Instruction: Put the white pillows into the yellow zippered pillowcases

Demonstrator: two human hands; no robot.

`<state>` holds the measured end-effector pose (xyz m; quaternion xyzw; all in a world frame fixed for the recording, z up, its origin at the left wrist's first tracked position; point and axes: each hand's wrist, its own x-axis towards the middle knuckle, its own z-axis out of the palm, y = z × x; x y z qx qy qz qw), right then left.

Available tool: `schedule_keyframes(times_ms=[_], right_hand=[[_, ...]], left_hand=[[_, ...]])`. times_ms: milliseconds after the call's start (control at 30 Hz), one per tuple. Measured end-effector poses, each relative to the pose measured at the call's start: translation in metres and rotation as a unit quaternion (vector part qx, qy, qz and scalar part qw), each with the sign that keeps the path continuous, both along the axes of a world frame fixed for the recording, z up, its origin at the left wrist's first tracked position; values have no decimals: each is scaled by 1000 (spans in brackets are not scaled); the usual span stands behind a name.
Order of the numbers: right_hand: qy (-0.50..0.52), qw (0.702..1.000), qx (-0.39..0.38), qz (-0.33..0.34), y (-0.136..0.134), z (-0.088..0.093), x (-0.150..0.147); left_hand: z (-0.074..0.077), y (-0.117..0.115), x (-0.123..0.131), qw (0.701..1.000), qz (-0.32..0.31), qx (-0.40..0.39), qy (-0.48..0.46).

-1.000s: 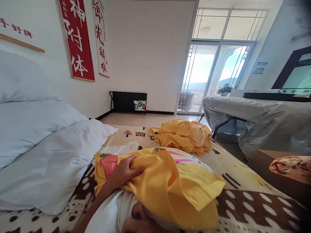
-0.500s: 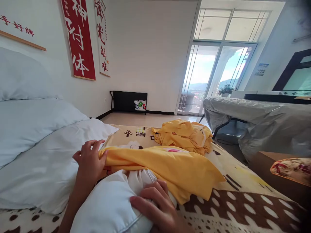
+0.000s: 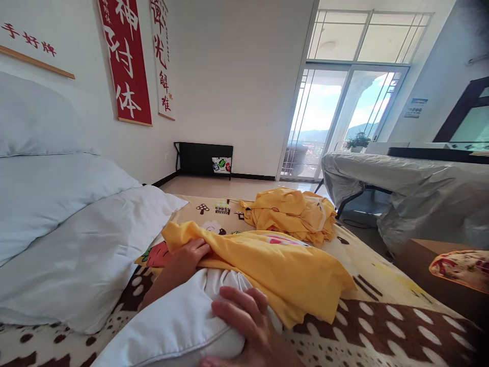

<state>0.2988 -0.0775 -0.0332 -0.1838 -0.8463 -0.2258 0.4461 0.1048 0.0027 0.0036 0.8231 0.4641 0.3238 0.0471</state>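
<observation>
A white pillow (image 3: 175,311) lies in front of me, its far end against a yellow pillowcase (image 3: 275,260). My right hand (image 3: 252,321) grips the pillow's right side, fingers bent over the top and thumb lower down. At the pillowcase's left end, my left hand (image 3: 187,260) has its fingers bent against the yellow cloth at the opening, and a fold of cloth rises above them. Its fingertips are partly hidden. A carrot print (image 3: 158,254) shows on the cloth left of that wrist. Part of the pillow's far end is covered by the pillowcase.
Crumpled yellow cloth (image 3: 288,211) lies farther back on the patterned bedding (image 3: 382,270). Several white pillows (image 3: 87,250) are stacked at left. A cardboard box (image 3: 416,260) stands at right, near a plastic-covered table (image 3: 355,165).
My left hand has moved right, from the pillowcase's left corner to inside its edge, and the carrot print is now exposed. My right hand has shifted slightly on the pillow.
</observation>
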Motion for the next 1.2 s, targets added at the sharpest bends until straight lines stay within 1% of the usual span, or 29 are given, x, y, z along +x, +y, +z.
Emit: schedule_keyframes(times_ms=[67,100,167,233,267,333,367,433,467,500,567,633,667,700,733,800,867,933,1000,1033,1100,1167,1200], right_hand=[[-3,1000,0,-14,-2,2,-5],[-8,1000,-12,-17,-3,3,-8],[-18,999,-41,-28,-3,5,-12],[-18,996,-63,-56,-1,3,-15],[-17,994,-74,-78,1,1,-16],[-13,988,-86,-128,4,-7,-19],[-9,984,-87,-153,5,-12,-21],[3,975,-84,-204,9,-23,-26],[12,971,-81,-224,11,-27,-27],[20,967,-81,-239,14,-30,-28],[39,962,-88,-256,22,-33,-25],[68,960,-84,-257,31,-32,-18],[86,960,-73,-257,36,-30,-14],[105,959,-57,-259,40,-27,-9],[124,956,-36,-262,44,-25,-4],[149,950,-5,-275,49,-22,3],[146,946,-8,-291,49,-21,4],[119,946,-31,-299,42,-19,-2],[83,950,-53,-296,29,-20,-15],[71,954,-51,-285,22,-22,-24],[77,969,-10,-232,9,-33,-46],[122,978,59,-161,2,-50,-67],[140,978,79,-137,1,-60,-75]], left_hand=[[0,-2,-4,999,-22,-2,-48],[1,-4,-7,996,-21,6,-86],[3,-10,-12,984,17,23,-178],[7,-17,-15,959,74,8,-272],[10,-20,-15,944,92,-10,-317],[15,-28,-14,916,99,-40,-386],[17,-31,-13,910,95,-45,-401],[19,-41,-8,916,93,-29,-389],[18,-46,-4,925,98,-3,-368],[16,-53,1,934,100,40,-342],[10,-67,16,943,80,167,-277],[2,-78,33,937,26,289,-196],[-2,-81,41,931,3,328,-158],[-5,-80,47,926,-6,354,-128],[-8,-76,51,922,2,373,-105],[-12,-60,52,907,51,411,-77],[-16,-35,43,891,97,439,-58],[-22,-11,29,888,126,439,-56],[-28,8,13,895,154,411,-82],[-31,15,6,899,170,390,-105],[-35,23,-5,908,203,328,-165],[-35,23,-9,911,223,253,-236],[-33,22,-10,910,226,221,-268]])
